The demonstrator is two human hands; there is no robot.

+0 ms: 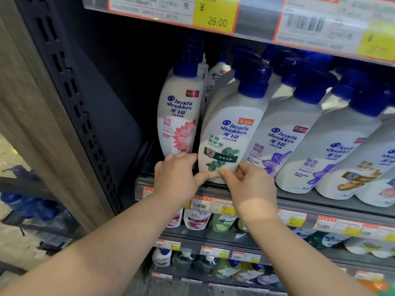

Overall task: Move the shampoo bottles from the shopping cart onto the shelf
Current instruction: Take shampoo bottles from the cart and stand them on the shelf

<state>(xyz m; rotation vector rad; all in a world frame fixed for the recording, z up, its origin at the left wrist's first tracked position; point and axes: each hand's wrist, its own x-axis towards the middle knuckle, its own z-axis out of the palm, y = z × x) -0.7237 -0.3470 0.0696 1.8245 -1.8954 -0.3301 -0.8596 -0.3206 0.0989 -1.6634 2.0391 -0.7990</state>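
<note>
A white shampoo bottle with a green leaf label and blue pump [230, 133] stands tilted at the front of the shelf [320, 201]. My left hand [177, 178] and my right hand [250, 184] both grip its base, thumbs on the front. Left of it stands a bottle with a pink flower label [179, 116]. To the right, bottles with purple flower labels [277, 142] and others stand in a row. The shopping cart is out of view.
A dark perforated upright [70, 99] and side panel bound the shelf on the left, with open room beside the pink bottle. Price tags [213, 16] line the shelf above. Lower shelves hold refill pouches [196, 218] and more bottles [226, 268].
</note>
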